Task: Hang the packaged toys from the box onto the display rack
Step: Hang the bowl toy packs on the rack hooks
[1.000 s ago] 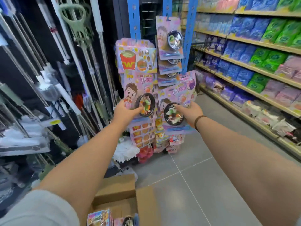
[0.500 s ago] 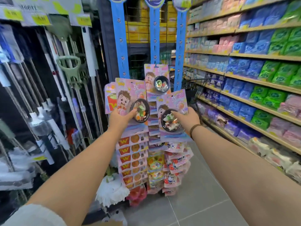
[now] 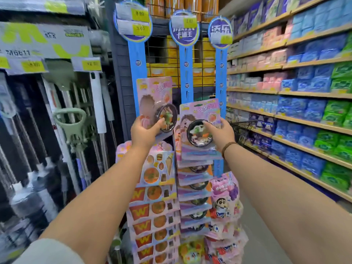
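Left fingers (image 3: 159, 122) pinch pink toy card (image 3: 152, 90), black bowl blister (image 3: 168, 113) — right fingers (image 3: 208, 125) grip matching card (image 3: 200, 111).

Bright even shop light, motion blur esp. at left, wide-angle edge distortion.

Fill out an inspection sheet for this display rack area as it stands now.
surface: display rack, three blue strips, tops bare, lower parts full of hung packs.
job's things: left toy pack held up in front of the left strip; right toy pack lower, to its right; box not in view.
clutter: nothing seen.
grippers: left hand grips the left toy pack; right hand grips the right toy pack.
cables: nothing seen.
surroundings: mops on the left, stocked shelves on the right, wire basket behind.
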Action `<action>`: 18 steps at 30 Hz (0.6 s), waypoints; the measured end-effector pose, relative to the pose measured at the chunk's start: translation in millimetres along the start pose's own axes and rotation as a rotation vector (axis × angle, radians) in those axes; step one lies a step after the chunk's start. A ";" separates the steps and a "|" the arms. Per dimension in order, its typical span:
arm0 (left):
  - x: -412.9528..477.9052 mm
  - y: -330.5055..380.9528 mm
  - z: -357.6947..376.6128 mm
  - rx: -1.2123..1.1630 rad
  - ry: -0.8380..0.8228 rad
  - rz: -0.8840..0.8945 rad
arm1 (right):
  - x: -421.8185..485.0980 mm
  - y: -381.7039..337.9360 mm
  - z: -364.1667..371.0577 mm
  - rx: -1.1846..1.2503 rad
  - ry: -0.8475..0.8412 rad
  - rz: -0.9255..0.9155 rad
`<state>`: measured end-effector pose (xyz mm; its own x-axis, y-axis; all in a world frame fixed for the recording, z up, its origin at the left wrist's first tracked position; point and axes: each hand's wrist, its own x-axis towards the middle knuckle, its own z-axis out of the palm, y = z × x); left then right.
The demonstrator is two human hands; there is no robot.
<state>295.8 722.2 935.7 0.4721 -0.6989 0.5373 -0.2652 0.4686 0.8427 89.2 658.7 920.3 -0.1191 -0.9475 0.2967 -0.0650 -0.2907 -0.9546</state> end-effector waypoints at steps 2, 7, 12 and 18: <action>14.8 1.3 4.8 -0.031 0.019 0.013 | 14.7 -1.6 1.8 0.004 -0.001 0.013; 44.1 4.0 20.0 -0.072 0.042 0.047 | 53.2 -0.9 7.2 0.124 -0.030 0.040; 49.7 5.0 27.2 -0.080 0.049 0.076 | 71.8 -6.3 13.2 0.199 -0.073 0.046; 50.0 4.6 26.0 -0.084 0.117 0.101 | 101.8 1.0 24.7 0.231 -0.212 0.098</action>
<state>296.2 675.3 967.4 0.5423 -0.5804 0.6074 -0.2479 0.5803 0.7758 101.5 558.7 948.9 0.0970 -0.9720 0.2141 0.1659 -0.1963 -0.9664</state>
